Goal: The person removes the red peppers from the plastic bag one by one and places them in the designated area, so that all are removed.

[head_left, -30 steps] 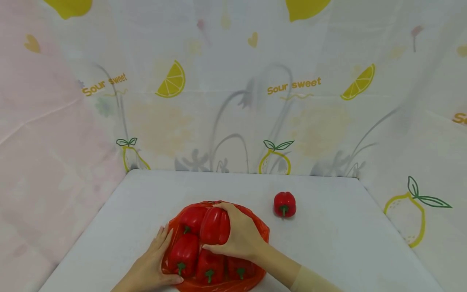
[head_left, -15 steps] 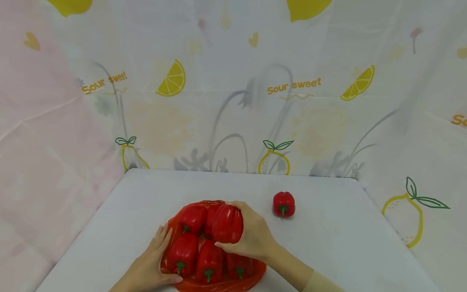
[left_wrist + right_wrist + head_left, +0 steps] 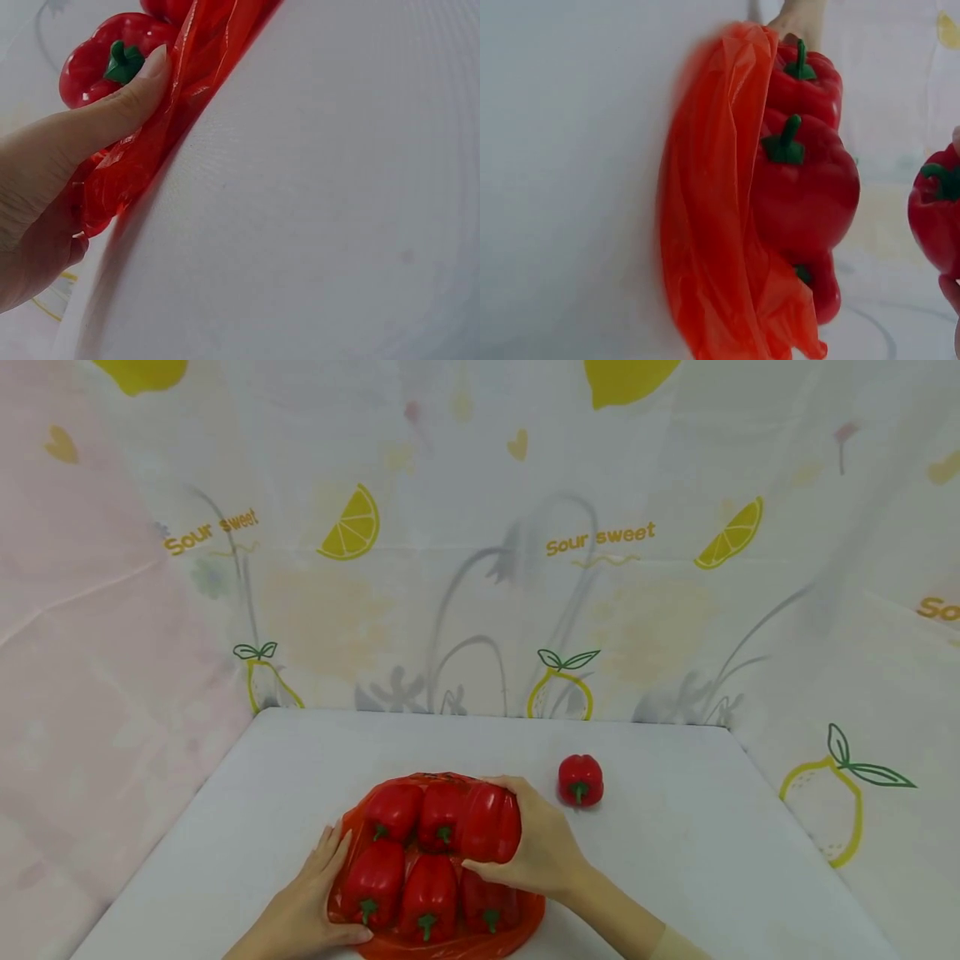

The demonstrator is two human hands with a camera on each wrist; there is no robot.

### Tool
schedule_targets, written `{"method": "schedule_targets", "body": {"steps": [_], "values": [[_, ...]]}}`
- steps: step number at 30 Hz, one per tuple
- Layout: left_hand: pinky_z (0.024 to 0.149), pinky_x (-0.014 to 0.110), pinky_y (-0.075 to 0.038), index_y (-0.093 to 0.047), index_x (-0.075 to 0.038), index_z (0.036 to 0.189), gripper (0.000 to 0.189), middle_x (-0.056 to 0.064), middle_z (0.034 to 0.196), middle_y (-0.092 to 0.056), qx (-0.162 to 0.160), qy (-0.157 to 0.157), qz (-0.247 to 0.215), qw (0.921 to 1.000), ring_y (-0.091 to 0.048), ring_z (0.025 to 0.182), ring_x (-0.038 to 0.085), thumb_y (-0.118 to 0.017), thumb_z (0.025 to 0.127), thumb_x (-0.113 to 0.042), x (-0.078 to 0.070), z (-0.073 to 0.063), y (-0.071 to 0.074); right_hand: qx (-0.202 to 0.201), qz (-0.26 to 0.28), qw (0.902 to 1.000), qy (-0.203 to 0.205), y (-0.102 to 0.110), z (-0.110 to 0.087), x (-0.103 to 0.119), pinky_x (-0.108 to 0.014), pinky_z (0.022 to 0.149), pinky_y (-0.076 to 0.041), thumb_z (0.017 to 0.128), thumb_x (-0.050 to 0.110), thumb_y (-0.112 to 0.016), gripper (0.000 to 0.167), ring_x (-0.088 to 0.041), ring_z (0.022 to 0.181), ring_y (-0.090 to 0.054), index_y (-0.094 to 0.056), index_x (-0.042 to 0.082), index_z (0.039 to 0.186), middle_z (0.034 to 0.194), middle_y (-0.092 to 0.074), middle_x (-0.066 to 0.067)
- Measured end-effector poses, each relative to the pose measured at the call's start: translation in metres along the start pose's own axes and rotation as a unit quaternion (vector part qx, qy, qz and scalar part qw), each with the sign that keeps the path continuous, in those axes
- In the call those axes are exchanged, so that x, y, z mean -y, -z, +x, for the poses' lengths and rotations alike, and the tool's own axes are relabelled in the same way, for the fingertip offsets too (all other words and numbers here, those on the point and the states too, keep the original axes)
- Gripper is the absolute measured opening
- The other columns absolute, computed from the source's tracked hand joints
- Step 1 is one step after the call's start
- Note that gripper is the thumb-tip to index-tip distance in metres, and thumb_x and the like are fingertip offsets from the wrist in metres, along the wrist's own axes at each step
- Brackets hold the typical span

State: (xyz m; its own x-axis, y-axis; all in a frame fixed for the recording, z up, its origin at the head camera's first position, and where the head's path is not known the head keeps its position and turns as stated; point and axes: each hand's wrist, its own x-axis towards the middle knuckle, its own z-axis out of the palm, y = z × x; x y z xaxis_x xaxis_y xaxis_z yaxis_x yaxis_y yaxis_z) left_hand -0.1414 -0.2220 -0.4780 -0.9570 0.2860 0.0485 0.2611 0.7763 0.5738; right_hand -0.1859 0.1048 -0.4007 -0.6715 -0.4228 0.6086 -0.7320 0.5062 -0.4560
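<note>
My left hand point(image 3: 303, 897) holds the left side of a red plastic bag point(image 3: 531, 920), thumb along its front edge. Several red bell peppers with green stems fill the bag, among them a front-left pepper point(image 3: 373, 877). In the left wrist view the thumb presses on the crumpled bag point(image 3: 142, 165) beside a pepper point(image 3: 120, 56). My right hand point(image 3: 543, 847) grips another bell pepper point(image 3: 489, 822) between thumb and fingers over the bag's back right. The right wrist view shows this held pepper point(image 3: 936, 214) at its right edge, apart from the bagged ones.
A single red bell pepper point(image 3: 580, 781) lies on the white table point(image 3: 675, 827) behind and right of the bag. A cloth backdrop point(image 3: 480, 568) printed with lemons rises behind the table and along its sides.
My right hand has moved right with its bell pepper, uncovering another pepper at the back middle of the bag. The left hand has stayed at the bag's left side.
</note>
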Motion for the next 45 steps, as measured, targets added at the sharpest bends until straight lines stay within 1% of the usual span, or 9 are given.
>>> {"method": "schedule_targets", "body": {"steps": [3,8,13,21,28,31,37,41,45], "values": [[0.086,0.066,-0.044,-0.018,0.003,0.151,0.128,0.024,0.158,-0.007,0.002,0.001,-0.002,1.0000,-0.012,0.139,0.051,-0.079,0.062,-0.065,0.000,0.000,0.000,-0.002,-0.006,1.0000,-0.004,0.007,-0.005,-0.005,-0.032,0.076,-0.056,0.060,0.034,-0.091,0.086,-0.013,0.104,-0.060,-0.045,0.012,0.129,0.123,-0.056,0.007],[0.086,0.065,-0.044,-0.018,0.003,0.152,0.129,0.025,0.158,-0.007,0.001,0.002,0.003,1.0000,-0.014,0.138,0.052,-0.078,0.061,-0.066,0.001,0.001,0.000,-0.006,-0.023,0.9997,0.005,0.021,-0.013,-0.018,-0.033,0.075,-0.056,0.059,0.033,-0.091,0.085,-0.013,0.104,-0.060,-0.047,0.012,0.129,0.123,-0.056,0.007],[0.086,0.064,-0.045,-0.017,0.002,0.152,0.128,0.024,0.158,-0.006,0.002,0.002,-0.001,1.0000,-0.013,0.139,0.051,-0.079,0.062,-0.066,0.003,0.001,0.000,-0.011,-0.042,0.9990,0.000,0.033,-0.021,-0.027,-0.031,0.072,-0.057,0.057,0.033,-0.092,0.086,-0.013,0.102,-0.060,-0.047,0.014,0.128,0.121,-0.055,0.009],[0.087,0.067,-0.042,-0.018,0.003,0.151,0.129,0.025,0.157,-0.008,-0.002,0.001,0.006,1.0000,-0.015,0.137,0.054,-0.078,0.062,-0.067,0.002,0.002,0.001,-0.018,-0.077,0.9968,-0.007,0.042,-0.029,-0.035,-0.034,0.070,-0.057,0.053,0.032,-0.094,0.091,-0.016,0.103,-0.061,-0.046,0.013,0.129,0.121,-0.057,0.006],[0.084,0.066,-0.045,-0.015,-0.001,0.153,0.129,0.022,0.158,-0.005,0.008,0.009,-0.006,0.9999,-0.012,0.140,0.050,-0.079,0.062,-0.065,0.002,0.002,0.001,-0.029,-0.100,0.9944,-0.019,0.051,-0.041,-0.042,-0.036,0.068,-0.058,0.050,0.029,-0.095,0.093,-0.020,0.103,-0.061,-0.048,0.010,0.128,0.119,-0.058,0.002],[0.083,0.066,-0.046,-0.013,-0.002,0.153,0.128,0.022,0.159,-0.003,0.010,0.008,-0.010,0.9999,-0.011,0.140,0.049,-0.080,0.063,-0.063,0.002,0.002,0.001,-0.028,-0.104,0.9936,-0.031,0.055,-0.046,-0.045,-0.036,0.068,-0.058,0.049,0.028,-0.096,0.094,-0.021,0.103,-0.060,-0.048,0.011,0.128,0.120,-0.057,0.000],[0.082,0.065,-0.046,-0.013,-0.001,0.153,0.127,0.022,0.159,-0.003,0.008,0.003,-0.012,0.9999,-0.011,0.140,0.050,-0.080,0.063,-0.062,0.003,0.002,0.000,-0.010,-0.124,0.9900,-0.067,0.061,-0.059,-0.057,-0.035,0.067,-0.058,0.050,0.030,-0.096,0.094,-0.020,0.103,-0.059,-0.048,0.013,0.129,0.120,-0.055,-0.001],[0.085,0.065,-0.045,-0.015,-0.001,0.153,0.128,0.022,0.159,-0.005,0.005,0.008,-0.006,0.9999,-0.012,0.140,0.050,-0.079,0.063,-0.065,0.002,0.001,-0.001,0.006,-0.131,0.9880,-0.082,0.061,-0.066,-0.068,-0.034,0.067,-0.058,0.052,0.031,-0.095,0.092,-0.019,0.103,-0.058,-0.048,0.012,0.128,0.119,-0.054,-0.001],[0.086,0.066,-0.044,-0.015,-0.001,0.153,0.128,0.022,0.158,-0.006,0.003,0.008,-0.001,1.0000,-0.013,0.139,0.051,-0.078,0.062,-0.066,0.002,0.001,-0.001,0.019,-0.126,0.9872,-0.096,0.060,-0.070,-0.076,-0.033,0.068,-0.057,0.053,0.031,-0.095,0.088,-0.018,0.103,-0.056,-0.048,0.012,0.126,0.117,-0.053,0.001]]}}
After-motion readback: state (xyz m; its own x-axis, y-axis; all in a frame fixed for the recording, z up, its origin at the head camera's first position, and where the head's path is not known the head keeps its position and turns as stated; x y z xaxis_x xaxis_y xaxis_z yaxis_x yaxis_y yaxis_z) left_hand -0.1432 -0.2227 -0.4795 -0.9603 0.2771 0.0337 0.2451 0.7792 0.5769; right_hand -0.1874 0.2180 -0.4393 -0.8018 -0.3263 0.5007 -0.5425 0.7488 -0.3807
